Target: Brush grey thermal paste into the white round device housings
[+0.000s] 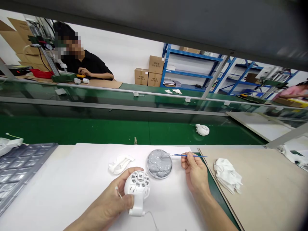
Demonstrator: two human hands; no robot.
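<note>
My left hand [115, 199] is closed around a white round plastic housing [137, 189] with a ring of vents, a short arm and a thin white wire. Between the fingertips of my right hand [196, 170] is a thin blue paintbrush [181, 155], held level and pointing left. Its tip touches the grey paste in a shallow round dish [160, 178], which sits on white paper just beyond the housing. A crumpled white cloth [120, 164] lies left of the dish.
Another crumpled cloth [227, 175] lies on the brown board [269, 189] at right. A clear plastic tray [26, 170] stands at left. On the green conveyor belt [115, 130] rests a similar white housing [202, 130]. A person in black [93, 64] sits across, another person far right. A shelf [144, 19] overhangs.
</note>
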